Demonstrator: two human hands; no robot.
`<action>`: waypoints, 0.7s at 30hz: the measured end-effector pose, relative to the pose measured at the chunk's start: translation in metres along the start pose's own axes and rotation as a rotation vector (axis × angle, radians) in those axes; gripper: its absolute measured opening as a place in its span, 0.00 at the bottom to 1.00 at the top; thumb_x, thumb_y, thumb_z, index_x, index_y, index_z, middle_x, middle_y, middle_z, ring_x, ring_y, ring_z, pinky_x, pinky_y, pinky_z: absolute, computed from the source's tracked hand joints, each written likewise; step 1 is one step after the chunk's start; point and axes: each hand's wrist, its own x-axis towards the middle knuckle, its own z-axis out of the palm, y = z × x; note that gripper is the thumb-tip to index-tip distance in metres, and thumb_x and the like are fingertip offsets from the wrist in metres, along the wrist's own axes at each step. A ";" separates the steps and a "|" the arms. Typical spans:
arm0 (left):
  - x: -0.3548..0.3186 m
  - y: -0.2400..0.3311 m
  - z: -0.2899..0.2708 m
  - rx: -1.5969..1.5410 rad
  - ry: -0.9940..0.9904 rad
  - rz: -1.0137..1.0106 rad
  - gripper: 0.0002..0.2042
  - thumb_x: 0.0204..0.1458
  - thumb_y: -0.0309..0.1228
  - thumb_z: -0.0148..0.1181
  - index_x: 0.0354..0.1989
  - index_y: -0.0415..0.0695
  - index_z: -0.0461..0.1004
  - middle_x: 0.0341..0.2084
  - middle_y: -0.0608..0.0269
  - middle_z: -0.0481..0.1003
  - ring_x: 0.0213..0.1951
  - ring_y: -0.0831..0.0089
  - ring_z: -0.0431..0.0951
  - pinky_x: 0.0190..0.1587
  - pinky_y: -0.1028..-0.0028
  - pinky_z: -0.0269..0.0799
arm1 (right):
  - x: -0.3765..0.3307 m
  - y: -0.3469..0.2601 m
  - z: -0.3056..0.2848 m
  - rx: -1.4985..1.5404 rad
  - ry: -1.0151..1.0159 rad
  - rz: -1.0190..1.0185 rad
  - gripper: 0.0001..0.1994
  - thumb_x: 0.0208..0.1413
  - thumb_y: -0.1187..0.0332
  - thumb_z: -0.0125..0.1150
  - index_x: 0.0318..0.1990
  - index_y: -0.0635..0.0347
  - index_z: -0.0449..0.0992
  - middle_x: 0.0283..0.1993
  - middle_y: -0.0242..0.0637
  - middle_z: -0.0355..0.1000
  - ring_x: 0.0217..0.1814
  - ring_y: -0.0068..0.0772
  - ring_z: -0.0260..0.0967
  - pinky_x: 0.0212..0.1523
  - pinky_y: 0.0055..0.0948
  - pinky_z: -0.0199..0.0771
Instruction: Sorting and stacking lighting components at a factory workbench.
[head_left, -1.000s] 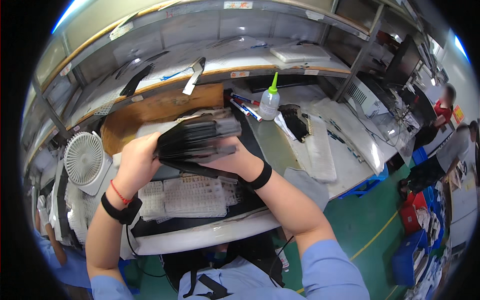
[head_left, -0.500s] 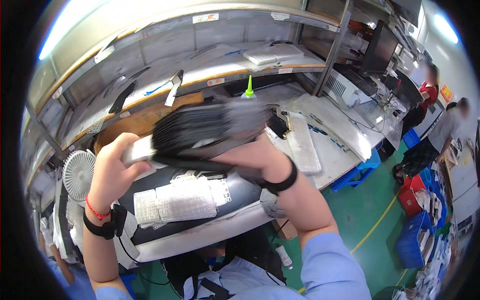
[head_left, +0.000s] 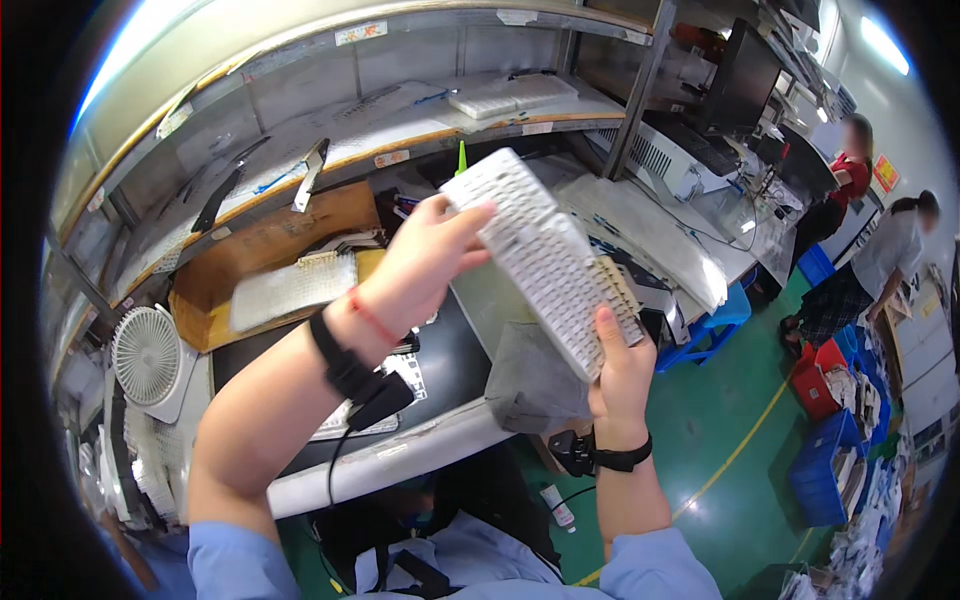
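Note:
A white keyboard (head_left: 530, 250) is held up at a slant over the right part of the workbench, keys facing me. At its upper left end, my left hand (head_left: 430, 250) grips the edge. My right hand (head_left: 622, 365) is closed on the lower right end, thumb on top. Thin cream-coloured pieces (head_left: 618, 285) show along its right side; whether they are joined to it, I cannot tell. Beneath my left forearm, white keyboard parts (head_left: 408, 375) lie on the black mat (head_left: 455, 350), partly hidden.
An open cardboard box (head_left: 200, 305) with a whitish keyboard panel (head_left: 300, 290) stands at the left, beside a white fan (head_left: 148, 355). A grey bag-like cover (head_left: 525, 385) hangs at the bench's front edge. A shelf (head_left: 390, 125) runs behind. Two people are at the far right.
A blurred dark thing was between my hands; now the white keyboard shows there. My left hand has moved right and my right hand down and right. The box at left is now more visible.

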 end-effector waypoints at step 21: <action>0.180 -0.137 0.052 0.596 0.080 0.039 0.19 0.52 0.31 0.62 0.49 0.31 0.73 0.35 0.53 0.79 0.36 0.68 0.79 0.42 0.72 0.73 | 0.047 0.012 -0.064 -0.123 -0.167 0.436 0.18 0.66 0.69 0.47 0.61 0.63 0.59 0.60 0.39 0.65 0.59 0.32 0.65 0.57 0.38 0.66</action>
